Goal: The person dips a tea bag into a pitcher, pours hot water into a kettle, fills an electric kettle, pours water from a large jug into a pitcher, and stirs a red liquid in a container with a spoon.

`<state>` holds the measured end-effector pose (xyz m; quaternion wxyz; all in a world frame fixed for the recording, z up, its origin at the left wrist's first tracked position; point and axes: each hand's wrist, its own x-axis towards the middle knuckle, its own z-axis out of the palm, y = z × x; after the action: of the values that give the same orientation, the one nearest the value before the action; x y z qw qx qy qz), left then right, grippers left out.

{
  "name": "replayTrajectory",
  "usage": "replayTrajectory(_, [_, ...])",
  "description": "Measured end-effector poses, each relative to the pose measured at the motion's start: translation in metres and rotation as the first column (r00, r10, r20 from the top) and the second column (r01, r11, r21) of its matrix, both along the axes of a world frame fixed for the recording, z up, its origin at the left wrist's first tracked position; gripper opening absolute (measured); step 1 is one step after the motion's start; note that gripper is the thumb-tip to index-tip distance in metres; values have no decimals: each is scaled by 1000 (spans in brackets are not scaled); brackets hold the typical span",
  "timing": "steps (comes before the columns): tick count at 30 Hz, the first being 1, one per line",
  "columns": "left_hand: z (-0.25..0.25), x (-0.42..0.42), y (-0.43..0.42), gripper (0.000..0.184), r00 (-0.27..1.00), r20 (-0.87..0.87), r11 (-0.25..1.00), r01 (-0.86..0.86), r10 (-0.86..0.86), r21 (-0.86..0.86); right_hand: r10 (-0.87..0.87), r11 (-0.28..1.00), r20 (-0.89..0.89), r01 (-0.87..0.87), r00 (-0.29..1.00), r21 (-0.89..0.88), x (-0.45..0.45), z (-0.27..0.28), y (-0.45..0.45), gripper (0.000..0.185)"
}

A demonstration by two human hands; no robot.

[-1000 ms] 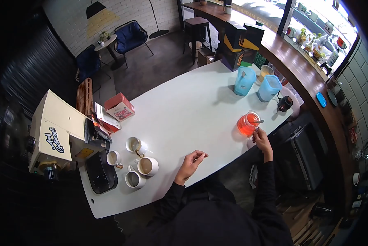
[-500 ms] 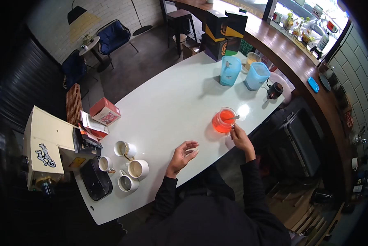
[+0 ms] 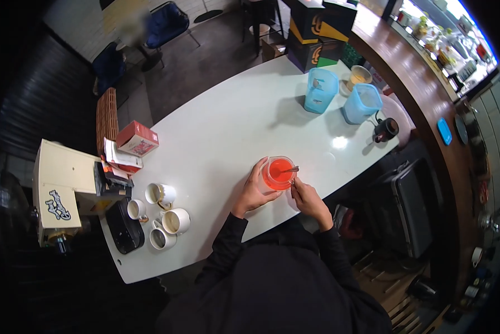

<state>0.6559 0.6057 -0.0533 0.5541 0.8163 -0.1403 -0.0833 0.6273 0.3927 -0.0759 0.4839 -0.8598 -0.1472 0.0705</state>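
Note:
A clear pitcher (image 3: 269, 182) of red liquid is near the white table's front edge, with a metal spoon (image 3: 290, 169) leaning out over its rim. My right hand (image 3: 311, 204) grips the pitcher's handle on the right. Curved around the opposite side, my left hand (image 3: 254, 189) cups the pitcher, thumb toward the front and fingers along its left wall. Whether the pitcher's base touches the tabletop, I cannot tell.
Several white mugs (image 3: 176, 221) stand at the left beside a black tray (image 3: 125, 225) and a cream machine (image 3: 66, 178). Toward the back right are blue plastic pitchers (image 3: 321, 92), a dark small pot (image 3: 386, 129) and stacked black boxes (image 3: 317, 33). A red box (image 3: 137, 139) sits at the left edge.
The pitcher has come left and nearer to me, with my right hand on its handle. My left hand, apart from it before, now holds its side. The camera view has shifted.

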Motion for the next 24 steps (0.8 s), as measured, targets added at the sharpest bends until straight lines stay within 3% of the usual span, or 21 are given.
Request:
replayTrajectory(2, [-1,0,-5,99,999,-22,999,-29,28,-38,63,998,-106,-64,992,1,5,6,1,16])
replayTrajectory(4, [3,1,-12,97,995,-26,995,-94,93,-29,119,992,10,-120,993,30,11,3,2,17])
replayTrajectory(12, [-20,2,-2,90,973,17,972,-230,231,-50,273,962,-62,-271,960,28,28,6,11,19])
replayTrajectory(21, [-14,-6,34,83,945,149,957,-288,292,-47,221,975,-133,-223,966,-1,22,26,54,20])
replayTrajectory(24, [-4,-11,46,81,946,147,957,-285,289,-50,176,983,-76,-172,981,57,17,26,67,7])
